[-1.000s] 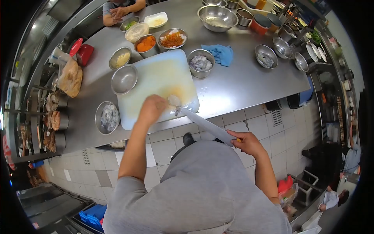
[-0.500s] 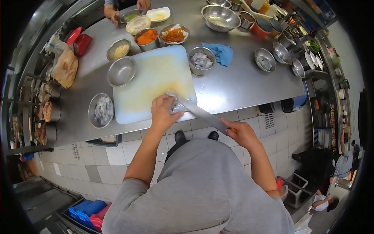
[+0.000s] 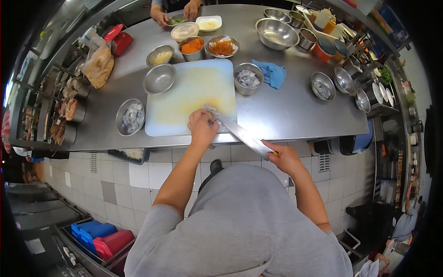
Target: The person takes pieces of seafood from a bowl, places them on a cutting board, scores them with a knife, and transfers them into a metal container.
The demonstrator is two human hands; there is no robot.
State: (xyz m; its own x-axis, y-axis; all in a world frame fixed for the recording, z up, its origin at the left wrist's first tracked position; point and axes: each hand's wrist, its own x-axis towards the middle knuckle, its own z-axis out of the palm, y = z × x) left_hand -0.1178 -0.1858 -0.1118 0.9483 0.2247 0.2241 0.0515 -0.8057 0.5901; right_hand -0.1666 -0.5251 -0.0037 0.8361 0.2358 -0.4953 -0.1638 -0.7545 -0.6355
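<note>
My left hand (image 3: 203, 127) presses down near the front edge of the white cutting board (image 3: 184, 99), fingers curled over a piece of raw shrimp (image 3: 211, 111). My right hand (image 3: 282, 158) is wrapped round the handle of a large knife (image 3: 244, 137). Its blade points up and left, with the tip end against the shrimp beside my left fingers. Left of the board stands a steel bowl (image 3: 119, 119) of grey raw shrimp. A deeper steel container (image 3: 249, 91) of shrimp is at the board's right edge. An empty steel bowl (image 3: 160, 79) rests on the board's upper left corner.
Behind the board are containers of orange pieces (image 3: 192, 45), fried strips (image 3: 222, 47) and pale yellow bits (image 3: 162, 57). A blue cloth (image 3: 272, 75) lies to the right, with several steel bowls (image 3: 344, 80) beyond. Another person's hands (image 3: 191, 10) are across the table.
The camera view has shifted, so the table's things appear farther right. My left hand still presses on the shrimp and my right hand keeps the knife against it.
</note>
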